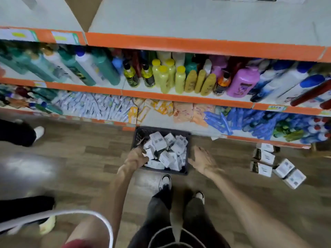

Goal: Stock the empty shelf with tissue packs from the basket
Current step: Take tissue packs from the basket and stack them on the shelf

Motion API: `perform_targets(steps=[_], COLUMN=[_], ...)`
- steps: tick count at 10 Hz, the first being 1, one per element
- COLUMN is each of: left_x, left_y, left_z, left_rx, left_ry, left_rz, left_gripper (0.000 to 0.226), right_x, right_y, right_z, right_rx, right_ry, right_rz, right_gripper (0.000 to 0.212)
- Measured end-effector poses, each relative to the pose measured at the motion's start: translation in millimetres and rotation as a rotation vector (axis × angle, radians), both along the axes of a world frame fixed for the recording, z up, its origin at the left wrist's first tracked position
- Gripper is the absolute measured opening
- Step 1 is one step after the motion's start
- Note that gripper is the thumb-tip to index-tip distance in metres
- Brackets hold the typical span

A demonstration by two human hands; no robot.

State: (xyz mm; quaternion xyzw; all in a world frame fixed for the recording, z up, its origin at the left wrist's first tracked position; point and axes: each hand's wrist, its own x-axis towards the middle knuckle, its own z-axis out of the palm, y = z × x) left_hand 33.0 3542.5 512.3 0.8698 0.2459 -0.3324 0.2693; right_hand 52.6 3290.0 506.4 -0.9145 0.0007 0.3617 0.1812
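Tissue packs (162,151) lie heaped in the black basket (139,135), between the hands. Left hand (137,157), the nearer, curls over its rim, hold unclear; right hand (203,161) spreads open just beside it.

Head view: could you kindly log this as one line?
basket: floor, holds tissue packs | left hand: at rim | right hand: open, alongside

Head camera looks steeply down, seemingly standing, facing shelves (197,45).

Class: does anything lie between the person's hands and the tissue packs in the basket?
Nothing visible does: the basket is uncovered, left hand at the tissue packs, right hand beside its right rim.
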Motion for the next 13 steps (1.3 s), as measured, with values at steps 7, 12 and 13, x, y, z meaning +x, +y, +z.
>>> perform_targets(steps=[7,12,13], left_x=[95.2,109.2,99.0], left_y=[-47.0,-17.8,2.9], left_z=[-501.7,-498.0,-475.4], left_rx=[0.319,0.317,0.326], left_ry=[0.002,-0.091,-0.049], left_rz=[0.304,0.326,0.407], left_gripper=[0.109,0.091,0.107], right_x=[82.6,118.7,91.5], right_y=[53.9,103.7,85.8], right_z=[-513.6,-492.1,-471.1], right_rx=[0.055,0.133,0.162], right_ry=[0.305,0.382,0.432], right_rz=[-0.800,-0.994,-1.116], right_gripper=[0.107,0.049,0.051])
